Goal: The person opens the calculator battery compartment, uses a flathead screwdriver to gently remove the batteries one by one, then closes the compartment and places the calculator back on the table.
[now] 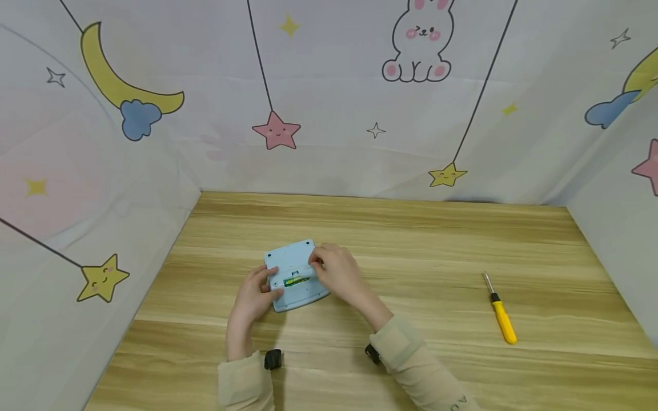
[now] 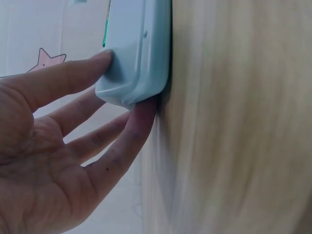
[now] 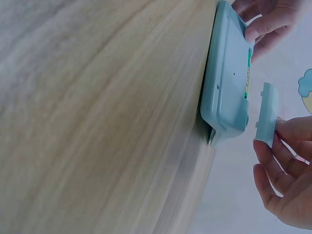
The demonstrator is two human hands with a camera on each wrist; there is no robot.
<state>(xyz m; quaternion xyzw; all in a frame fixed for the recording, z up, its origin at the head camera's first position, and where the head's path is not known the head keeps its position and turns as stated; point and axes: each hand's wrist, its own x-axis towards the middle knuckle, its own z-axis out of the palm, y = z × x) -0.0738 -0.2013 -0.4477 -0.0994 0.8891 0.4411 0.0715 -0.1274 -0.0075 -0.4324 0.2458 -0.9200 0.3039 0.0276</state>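
A light-blue device (image 1: 290, 258), shaped like a desk calculator, lies back side up on the table. A green and yellow battery (image 1: 295, 281) shows in the opened slot in its back. My left hand (image 1: 253, 294) grips the device's left side, thumb on top and fingers along the edge and underneath, as the left wrist view shows. Between thumb and fingers, my right hand (image 1: 338, 273) pinches a small light-blue battery cover (image 3: 267, 114). In the right wrist view the cover is apart from the device, above the slot.
On the right of the wooden table (image 1: 411, 251) lies a screwdriver (image 1: 502, 321) with a yellow handle, its tip pointing away. White cloth walls (image 1: 334, 165) with cartoon prints stand around the back and sides. A black wrist camera (image 1: 273, 359) sits by the left cuff.
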